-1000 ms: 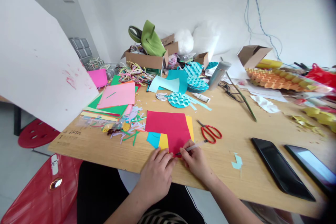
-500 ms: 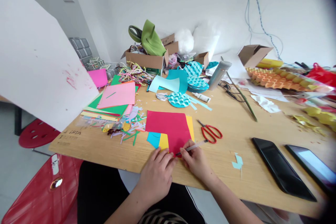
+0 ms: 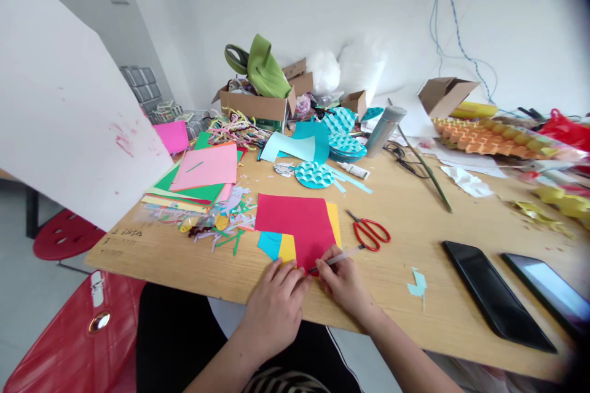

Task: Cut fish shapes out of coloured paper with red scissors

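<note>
A red sheet of paper (image 3: 299, 215) with its lower left part cut away lies near the table's front edge. Yellow paper (image 3: 287, 248) shows beneath it, and a blue piece (image 3: 270, 244) lies at its lower left. My left hand (image 3: 278, 304) rests at the sheet's lower edge, fingers slightly apart, holding nothing. In my right hand (image 3: 343, 282) is a pen (image 3: 343, 255), its tip down at the red sheet's bottom edge. Red-handled scissors (image 3: 371, 233) lie just right of the papers.
Colored sheets (image 3: 207, 169) and paper scraps (image 3: 230, 215) lie to the left. Behind are a textured blue disc (image 3: 314, 175), a glue tube (image 3: 354, 170) and a metal bottle (image 3: 386, 131). Two phones (image 3: 495, 295) (image 3: 548, 288) lie at the right.
</note>
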Motion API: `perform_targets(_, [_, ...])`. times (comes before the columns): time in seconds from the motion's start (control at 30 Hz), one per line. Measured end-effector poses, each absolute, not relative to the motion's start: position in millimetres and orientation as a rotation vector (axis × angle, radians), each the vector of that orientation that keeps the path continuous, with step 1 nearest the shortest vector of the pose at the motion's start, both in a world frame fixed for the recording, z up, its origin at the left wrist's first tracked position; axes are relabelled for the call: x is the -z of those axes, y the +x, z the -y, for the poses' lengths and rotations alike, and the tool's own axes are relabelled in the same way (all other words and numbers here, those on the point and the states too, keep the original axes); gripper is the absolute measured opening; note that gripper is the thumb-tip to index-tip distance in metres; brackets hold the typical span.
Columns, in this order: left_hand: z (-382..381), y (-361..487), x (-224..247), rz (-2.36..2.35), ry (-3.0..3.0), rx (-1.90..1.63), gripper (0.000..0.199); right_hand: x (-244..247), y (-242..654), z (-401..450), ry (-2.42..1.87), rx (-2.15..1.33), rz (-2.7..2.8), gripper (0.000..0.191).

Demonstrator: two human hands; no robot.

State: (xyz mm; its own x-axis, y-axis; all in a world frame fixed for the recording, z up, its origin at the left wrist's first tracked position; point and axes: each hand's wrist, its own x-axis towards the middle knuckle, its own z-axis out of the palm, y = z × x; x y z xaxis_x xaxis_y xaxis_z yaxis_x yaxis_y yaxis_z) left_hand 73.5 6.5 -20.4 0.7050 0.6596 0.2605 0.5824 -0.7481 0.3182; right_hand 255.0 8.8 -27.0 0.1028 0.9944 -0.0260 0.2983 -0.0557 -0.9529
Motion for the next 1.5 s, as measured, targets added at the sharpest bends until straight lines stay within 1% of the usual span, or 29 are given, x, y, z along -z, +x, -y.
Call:
perform_targets(0.23, [-6.8,73.6,19.6,-1.009,2.717,-0.519,0.049,27.3,255.7,-9.3,-1.508,-0.989,1.335,0.021])
perform_targets(0.63, [-6.1,73.5,18.3,-1.01,2.714,-0.521,0.045,27.0,254.7,-8.2,-1.502,-1.017,1.308,0.022])
perform_targets(0.97, [-6.9,73.7,19.5,-1.009,2.732,-0.526,0.049,25.2,255.1,-6.7,-1.522,-0.98,1.27,0.022])
perform_targets(1.5, [-6.1,73.6,19.8,-0.993,2.704,-0.536,0.046,24.4,254.3,-7.5,-1.524,-1.017,1.302,0.021])
